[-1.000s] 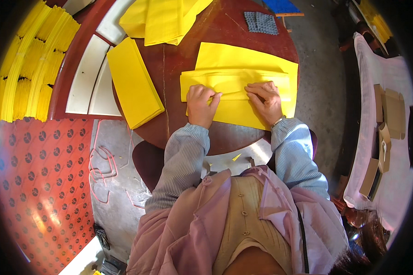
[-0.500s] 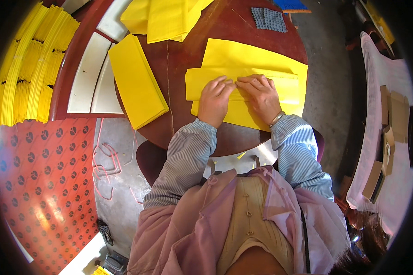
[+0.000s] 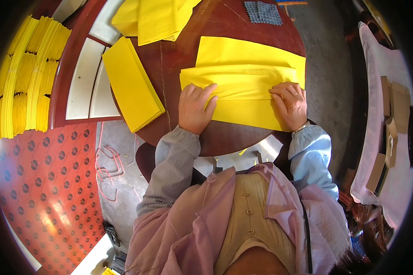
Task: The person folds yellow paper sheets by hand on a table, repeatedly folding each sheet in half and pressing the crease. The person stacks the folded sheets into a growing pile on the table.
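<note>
A folded yellow cloth-like sheet point(image 3: 248, 110) lies on the dark red round table point(image 3: 188, 59), with a creased strip of it turned over across its middle. My left hand point(image 3: 195, 109) rests on the left end of that strip, thumb and fingers apart. At the right end, my right hand point(image 3: 290, 103) presses on the strip, its fingers slightly bent and the thumb away from them. Neither hand lifts the sheet. A second yellow layer shows on the far side of the strip, reaching the table's right edge.
To the left lies a neat stack of folded yellow sheets point(image 3: 132, 87). More yellow sheets point(image 3: 158, 20) sit at the far side, near a grey bumpy pad point(image 3: 263, 13). Tied yellow bundles point(image 3: 30, 73) stand far left. Cardboard pieces point(image 3: 394, 110) lie on a pink-white cloth at right.
My hands have moved apart from the middle of the strip, the left one leftward and the right one rightward, to its two ends. The strip now looks more wrinkled.
</note>
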